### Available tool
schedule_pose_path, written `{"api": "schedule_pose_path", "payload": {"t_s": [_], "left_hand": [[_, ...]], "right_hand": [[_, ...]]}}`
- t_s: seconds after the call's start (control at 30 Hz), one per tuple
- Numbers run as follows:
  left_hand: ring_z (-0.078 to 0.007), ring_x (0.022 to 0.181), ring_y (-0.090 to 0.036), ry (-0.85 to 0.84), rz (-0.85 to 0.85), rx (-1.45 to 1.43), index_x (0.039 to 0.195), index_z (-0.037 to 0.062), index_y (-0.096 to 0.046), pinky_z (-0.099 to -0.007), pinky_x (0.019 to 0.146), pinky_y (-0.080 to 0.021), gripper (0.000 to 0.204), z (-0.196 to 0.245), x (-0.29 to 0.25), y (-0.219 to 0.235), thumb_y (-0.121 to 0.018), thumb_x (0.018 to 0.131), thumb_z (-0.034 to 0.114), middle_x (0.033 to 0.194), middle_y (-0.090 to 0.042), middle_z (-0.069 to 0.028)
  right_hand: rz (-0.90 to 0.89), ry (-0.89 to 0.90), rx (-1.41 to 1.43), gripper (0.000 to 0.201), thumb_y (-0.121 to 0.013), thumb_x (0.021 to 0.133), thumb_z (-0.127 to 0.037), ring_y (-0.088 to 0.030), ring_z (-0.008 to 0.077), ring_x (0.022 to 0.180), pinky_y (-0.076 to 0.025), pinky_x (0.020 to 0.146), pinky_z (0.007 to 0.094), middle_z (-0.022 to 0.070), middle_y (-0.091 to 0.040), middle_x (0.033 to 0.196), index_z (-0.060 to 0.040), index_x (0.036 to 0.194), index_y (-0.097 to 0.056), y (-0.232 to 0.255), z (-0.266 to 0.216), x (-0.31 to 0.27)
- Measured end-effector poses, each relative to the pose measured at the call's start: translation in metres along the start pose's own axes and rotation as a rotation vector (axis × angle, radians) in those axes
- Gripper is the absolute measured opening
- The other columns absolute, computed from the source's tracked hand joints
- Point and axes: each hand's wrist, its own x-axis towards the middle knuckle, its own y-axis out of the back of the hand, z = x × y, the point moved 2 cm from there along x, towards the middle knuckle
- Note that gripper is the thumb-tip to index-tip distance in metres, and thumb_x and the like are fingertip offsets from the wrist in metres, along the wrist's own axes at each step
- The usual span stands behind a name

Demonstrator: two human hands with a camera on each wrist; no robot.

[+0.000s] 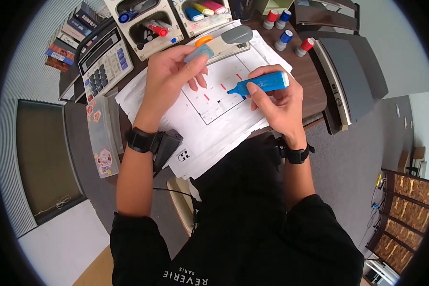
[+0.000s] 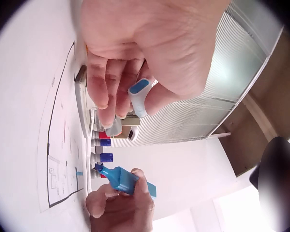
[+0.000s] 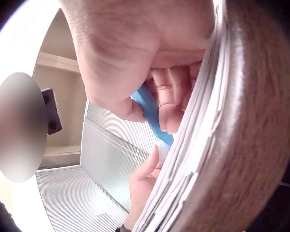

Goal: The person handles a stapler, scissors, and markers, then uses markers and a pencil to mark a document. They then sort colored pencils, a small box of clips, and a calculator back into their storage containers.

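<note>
While left hand [image 1: 169, 78] pinches pale-blue cap [image 1: 199, 53], right hand [image 1: 282, 104] grips blue highlighter [image 1: 268, 82] over printed sheet [image 1: 213, 106].

Head view: black shirt [image 1: 257, 229], bottom of frame, inverted lettering "RÉVERIE PARIS". Paper sheets [image 1: 214, 139], frame centre: H-like logo. Blue highlighter [image 1: 268, 82], upper right of centre: print unclear. Book spines [image 1: 77, 24], upper left: illegible.

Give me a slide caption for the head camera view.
Over a printed plan, the right hand holds an uncapped blue highlighter while the left hand pinches a pale blue cap.
</note>
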Motion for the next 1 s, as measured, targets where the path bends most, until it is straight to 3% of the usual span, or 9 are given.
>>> {"api": "schedule_pose_path", "payload": {"t_s": [0.13,0.2,0.77,0.83,1.0], "left_hand": [[-0.0140,0.062,-0.067,0.017,0.003,0.043,0.109,-0.0064,-0.067,-0.0223,0.048,-0.047,0.031,-0.007,0.002,0.000,-0.070,0.093,0.021,0.080,-0.068,-0.0092],[-0.0131,0.060,-0.067,0.025,-0.019,0.117,0.111,-0.0071,-0.067,-0.0208,0.043,-0.046,0.035,-0.011,0.002,-0.001,-0.072,0.092,0.022,0.081,-0.069,-0.0101],[-0.0171,0.063,-0.070,0.073,-0.022,0.226,0.116,-0.0084,-0.064,-0.0212,0.045,-0.047,0.039,-0.012,0.001,-0.001,-0.071,0.093,0.022,0.081,-0.069,-0.0125],[-0.0124,0.060,-0.069,0.062,-0.010,0.198,0.109,-0.0058,-0.069,-0.0208,0.044,-0.047,0.033,-0.012,0.001,-0.001,-0.073,0.091,0.022,0.079,-0.070,-0.0090],[-0.0118,0.060,-0.069,0.053,-0.006,0.186,0.108,-0.0051,-0.070,-0.0204,0.044,-0.047,0.032,-0.013,0.001,-0.001,-0.072,0.091,0.022,0.078,-0.070,-0.0084]], "right_hand": [[-0.021,-0.046,0.017,0.019,-0.074,0.086,-0.012,-0.062,0.0066,0.065,-0.049,0.056,0.0209,0.0032,-0.071,0.084,-0.0030,0.101,-0.068,-0.004,0.007,-0.002],[-0.057,0.012,-0.059,0.020,-0.076,0.086,-0.013,-0.062,0.0065,0.065,-0.050,0.057,0.0208,0.0033,-0.071,0.083,-0.0030,0.101,-0.068,-0.004,0.007,-0.002],[-0.135,0.033,-0.116,0.023,-0.079,0.086,-0.018,-0.062,0.0067,0.063,-0.048,0.056,0.0202,0.0040,-0.072,0.082,-0.0035,0.102,-0.069,-0.005,0.010,-0.002],[-0.141,0.027,-0.131,0.023,-0.078,0.087,-0.019,-0.061,0.0062,0.061,-0.047,0.055,0.0203,0.0036,-0.071,0.081,-0.0039,0.102,-0.069,-0.005,0.009,-0.002],[-0.154,0.026,-0.141,0.023,-0.078,0.086,-0.018,-0.060,0.0060,0.060,-0.046,0.054,0.0203,0.0035,-0.071,0.081,-0.0040,0.102,-0.069,-0.006,0.007,-0.002]]}}
